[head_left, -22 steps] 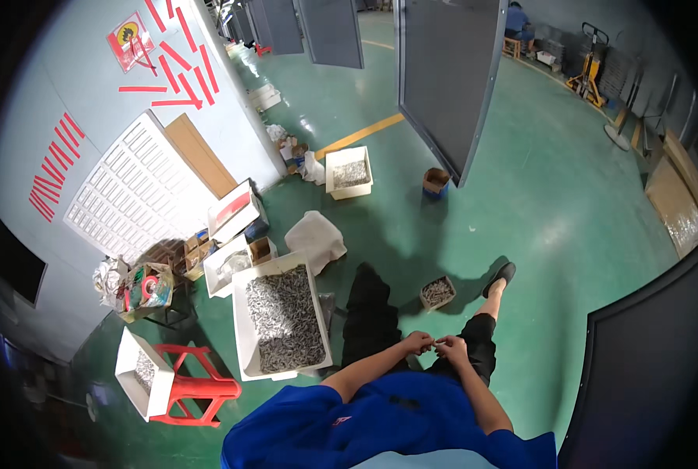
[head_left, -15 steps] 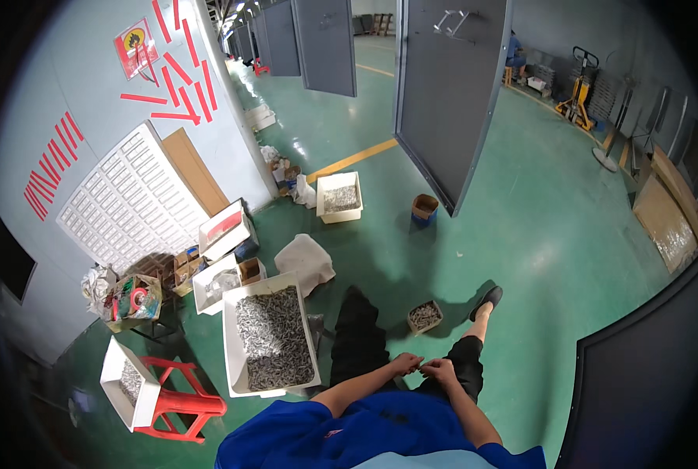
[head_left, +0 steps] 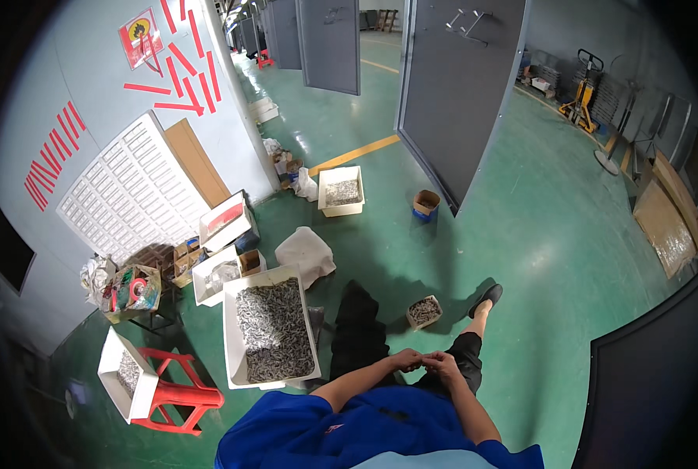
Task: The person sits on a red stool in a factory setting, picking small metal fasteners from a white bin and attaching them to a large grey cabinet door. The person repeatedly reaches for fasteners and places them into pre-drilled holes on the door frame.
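Two hands, left hand [head_left: 404,360] and right hand [head_left: 441,365], meeting at the fingertips
Head view: the fingers [head_left: 431,360] are curled narrow, though I cannot tell whether they hold anything or which way it points; the white tub [head_left: 230,336] of small grey pieces [head_left: 274,328] stands to their left, long axis front to back, and a small box [head_left: 428,324] sits ahead on the floor [head_left: 521,328]

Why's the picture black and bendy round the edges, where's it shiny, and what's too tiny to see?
Head view: it's fisheye, so the corners go black and the dark panel at lower right looks curved; head view: pale glare on the green floor, a bright patch on the big grey heap; head view: anything between the left hand and right hand is too small to tell.
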### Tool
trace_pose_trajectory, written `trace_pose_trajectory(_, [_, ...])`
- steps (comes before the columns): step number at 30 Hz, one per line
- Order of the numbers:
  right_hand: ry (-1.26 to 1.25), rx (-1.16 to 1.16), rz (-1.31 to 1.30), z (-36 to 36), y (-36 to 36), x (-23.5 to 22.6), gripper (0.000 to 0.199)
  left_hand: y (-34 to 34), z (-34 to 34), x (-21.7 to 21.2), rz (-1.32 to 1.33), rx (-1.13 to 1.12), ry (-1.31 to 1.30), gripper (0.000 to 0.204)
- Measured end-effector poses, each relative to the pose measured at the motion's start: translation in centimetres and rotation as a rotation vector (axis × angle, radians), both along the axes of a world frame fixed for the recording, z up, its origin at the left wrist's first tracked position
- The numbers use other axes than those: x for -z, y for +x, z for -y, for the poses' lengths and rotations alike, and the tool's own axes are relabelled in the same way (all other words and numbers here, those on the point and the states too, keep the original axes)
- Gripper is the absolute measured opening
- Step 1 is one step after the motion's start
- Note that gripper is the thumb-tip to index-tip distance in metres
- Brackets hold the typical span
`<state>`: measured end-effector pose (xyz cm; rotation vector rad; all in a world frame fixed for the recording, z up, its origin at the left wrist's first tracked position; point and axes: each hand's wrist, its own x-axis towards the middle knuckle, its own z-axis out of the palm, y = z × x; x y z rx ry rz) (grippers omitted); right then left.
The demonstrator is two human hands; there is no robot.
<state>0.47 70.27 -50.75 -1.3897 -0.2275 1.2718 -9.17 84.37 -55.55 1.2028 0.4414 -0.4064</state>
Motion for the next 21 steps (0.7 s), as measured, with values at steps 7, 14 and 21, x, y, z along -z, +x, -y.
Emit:
trace_pose_trajectory(7, [0.034, -0.050, -0.015, 0.4, 0.2, 0.3, 0.017, 0.6, 0.2, 0.1, -0.088, 0.006, 0.032, 0.044])
trace_pose_trajectory(14, [0.015, 0.026, 0.118, -0.1, 0.8, 0.2, 0.010, 1.3, -0.4, -0.6, -0.118, 0.007, 0.067, 0.057])
trace_pose_trajectory(21, [0.018, 0.080, 0.144, 0.0, 0.6, 1.1, 0.012, 0.6, 0.0, -0.8, -0.219, 0.085, -0.099, 0.049])
